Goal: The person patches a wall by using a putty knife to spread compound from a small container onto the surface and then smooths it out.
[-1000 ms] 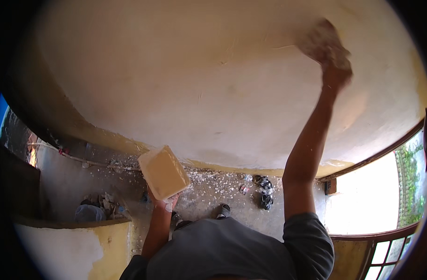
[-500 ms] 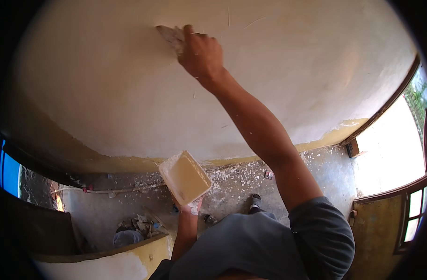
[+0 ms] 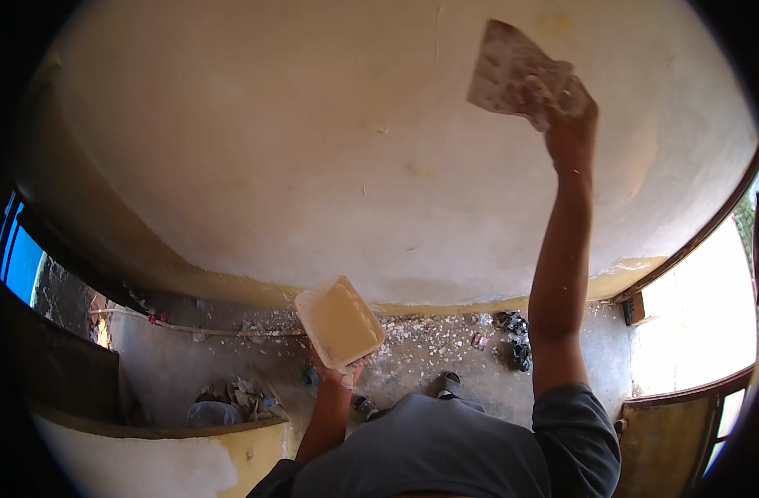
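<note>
High against the pale, plastered wall (image 3: 313, 166), my right hand (image 3: 572, 108) grips a putty knife (image 3: 505, 70) with a broad, smeared blade. Whitish paste coats the fingers around its handle. The blade points up and left; whether it touches the wall I cannot tell. Low and nearer my body, my left hand (image 3: 339, 373) holds a cream rectangular tub (image 3: 343, 324) from below. The tub is tilted, with pale paste on its inner walls and rim. Most of the left fingers are hidden beneath it.
White flakes (image 3: 421, 336) litter the grey floor along the wall's foot. Black plastic bags (image 3: 516, 336) lie near my right arm. A pale pipe (image 3: 222, 334) runs along the floor at left. Rubble (image 3: 242, 402) sits behind a low wall (image 3: 172, 461). A bright doorway (image 3: 695, 307) opens at right.
My right hand has swung to the right across the wall with the putty knife, its blade now facing me more fully. The tub in my left hand has shifted slightly right and down.
</note>
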`<state>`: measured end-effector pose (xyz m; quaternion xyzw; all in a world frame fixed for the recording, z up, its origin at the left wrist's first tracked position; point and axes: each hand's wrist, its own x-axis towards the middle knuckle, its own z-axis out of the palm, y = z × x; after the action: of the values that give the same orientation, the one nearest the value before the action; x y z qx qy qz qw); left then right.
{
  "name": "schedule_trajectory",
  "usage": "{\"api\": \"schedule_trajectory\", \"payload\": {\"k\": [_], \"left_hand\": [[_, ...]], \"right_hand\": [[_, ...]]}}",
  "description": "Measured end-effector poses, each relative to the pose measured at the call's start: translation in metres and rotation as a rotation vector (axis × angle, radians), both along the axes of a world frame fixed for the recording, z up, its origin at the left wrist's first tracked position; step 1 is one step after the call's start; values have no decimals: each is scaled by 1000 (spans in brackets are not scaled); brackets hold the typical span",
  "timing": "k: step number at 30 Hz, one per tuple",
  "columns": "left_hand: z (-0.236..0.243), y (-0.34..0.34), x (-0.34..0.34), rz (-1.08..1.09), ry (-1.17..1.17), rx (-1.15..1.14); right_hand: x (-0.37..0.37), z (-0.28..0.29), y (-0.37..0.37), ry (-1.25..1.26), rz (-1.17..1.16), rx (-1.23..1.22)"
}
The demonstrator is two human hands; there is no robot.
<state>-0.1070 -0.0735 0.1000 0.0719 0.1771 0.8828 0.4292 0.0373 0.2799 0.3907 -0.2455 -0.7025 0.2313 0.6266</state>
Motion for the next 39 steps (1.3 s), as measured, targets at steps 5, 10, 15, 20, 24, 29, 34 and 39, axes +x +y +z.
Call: {"api": "schedule_trajectory", "payload": {"k": [5,10,15,20,24,29,34,39], "left_hand": [[-18,-3,-3,21,-11,105],[-40,-3,-2,68,-70,204],[-46,-21,-19,18,-8,173],[-52,-21,-31,113,-9,40],[-30,-12,-22,145,-136,-92],[-53,-8,-23,74,-98,-115],[-60,-36,-50,61,-34,-114],[-87,-27,-29,80,-125,14]], "right_hand": [[-62,-11,27,-222,-315,-15],[-42,-34,-11,430,-4,-214],[-150,-15,-58,-143,-49,151],[-113,3,-22,-304,-375,242],[10,-6,71,-17,-589,41],[53,-49,74,416,-101,-160],[-97,-68,-39,93,82,-131],[-95,-67,8,259,-93,-178]]}}
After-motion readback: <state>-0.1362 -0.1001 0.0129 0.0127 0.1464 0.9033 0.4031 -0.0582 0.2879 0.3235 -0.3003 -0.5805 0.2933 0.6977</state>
